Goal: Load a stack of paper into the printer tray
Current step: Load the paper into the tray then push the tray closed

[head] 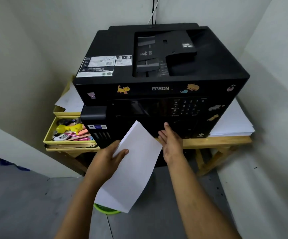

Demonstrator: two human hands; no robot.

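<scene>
We look down on our two bare hands in front of a black Epson printer (157, 80). Our left hand (110, 157) pinches a stack of paper (133, 166) along its left long edge, thumb curled over the top sheet and fingers hidden beneath. Our right hand (171, 140) holds nothing. Its fingers are straight and together, reaching toward the lower front of the printer, with the fingertips at or just short of the dark front panel; we cannot tell whether they touch.

The stack hangs in the air below and in front of the printer, touching nothing but the left hand. Its long axis slants from its near end up to a far corner just beside the printer's front, left of the right hand. So the printer lies straight ahead of both hands, the right hand is the nearer one, and the paper's short far edge already leads toward the machine.

We see no open tray; the front looks closed, so we judge the free right hand must open it first.

The printer sits on a wooden table (226, 141). Left of the printer are yellow trays (67, 135) of small stationery. Right of it lies a pile of white sheets (234, 121).
</scene>
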